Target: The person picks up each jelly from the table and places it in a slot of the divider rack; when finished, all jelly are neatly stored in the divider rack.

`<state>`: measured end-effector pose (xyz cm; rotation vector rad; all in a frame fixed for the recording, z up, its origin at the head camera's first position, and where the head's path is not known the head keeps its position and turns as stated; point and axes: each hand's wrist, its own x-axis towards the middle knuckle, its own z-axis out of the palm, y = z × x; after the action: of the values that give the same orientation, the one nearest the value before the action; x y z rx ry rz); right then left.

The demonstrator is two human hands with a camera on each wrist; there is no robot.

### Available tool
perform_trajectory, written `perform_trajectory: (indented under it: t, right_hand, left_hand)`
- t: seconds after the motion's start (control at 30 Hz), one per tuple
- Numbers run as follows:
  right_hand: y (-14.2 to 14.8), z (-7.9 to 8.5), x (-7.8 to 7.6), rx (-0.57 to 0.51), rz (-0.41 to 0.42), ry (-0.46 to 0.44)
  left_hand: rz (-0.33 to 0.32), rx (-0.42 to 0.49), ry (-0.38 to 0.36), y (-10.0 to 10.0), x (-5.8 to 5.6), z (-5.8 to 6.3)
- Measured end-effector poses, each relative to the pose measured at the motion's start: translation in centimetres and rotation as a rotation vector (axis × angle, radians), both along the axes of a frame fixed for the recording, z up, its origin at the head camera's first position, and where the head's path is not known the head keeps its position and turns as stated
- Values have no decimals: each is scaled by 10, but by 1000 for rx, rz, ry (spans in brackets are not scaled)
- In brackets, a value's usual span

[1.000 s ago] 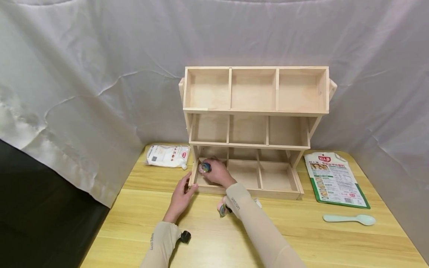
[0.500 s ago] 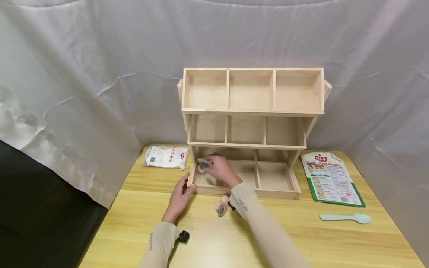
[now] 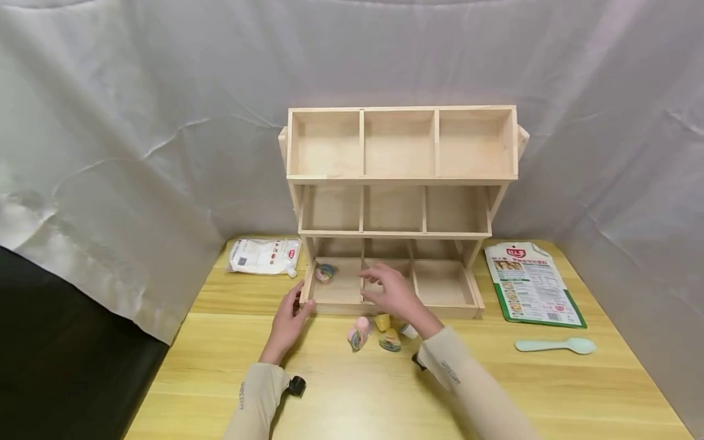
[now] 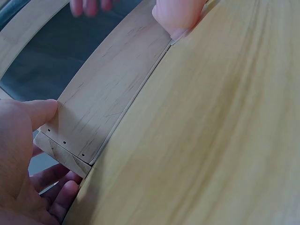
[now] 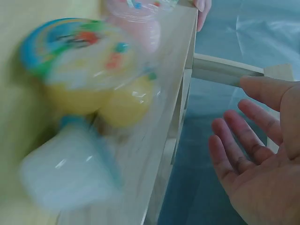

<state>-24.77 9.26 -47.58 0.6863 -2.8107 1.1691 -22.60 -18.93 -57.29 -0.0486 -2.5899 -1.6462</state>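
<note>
A small jelly cup [image 3: 325,273] with a colourful lid sits in the bottom-left compartment of the three-tier wooden shelf [image 3: 393,308]. My left hand [image 3: 288,321] grips the shelf's lower left front corner; the left wrist view shows the thumb on the front board and fingers round the side. My right hand [image 3: 392,291], holding nothing, hovers over the bottom middle compartment with its fingers apart. Before the shelf lie pink jelly cups [image 3: 358,338], yellow jelly cups [image 3: 390,340] and a whitish cup [image 3: 409,331], blurred in the right wrist view.
A white spouted pouch [image 3: 265,256] lies left of the shelf. To the right are a green-and-white food packet [image 3: 535,284] and a pale green spoon [image 3: 555,346]. Grey cloth [image 3: 165,122] hangs behind the wooden table [image 3: 341,397].
My right hand has let go of the jelly cup in the bottom-left compartment and moved right, off it. The left hand keeps its grip on the corner. The head view has shifted slightly.
</note>
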Motion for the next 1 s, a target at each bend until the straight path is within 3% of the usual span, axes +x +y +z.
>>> perform_trajectory:
  t: [0.23, 0.5, 1.0]
  right_hand:
    - [40, -1, 27, -16, 31, 62]
    - [79, -18, 53, 27, -21, 45]
    - [82, -50, 61, 74, -150, -76]
  left_hand:
    - [13, -16, 26, -2, -3, 4]
    - [15, -7, 27, -3, -2, 5]
    - [4, -12, 13, 1, 0, 0]
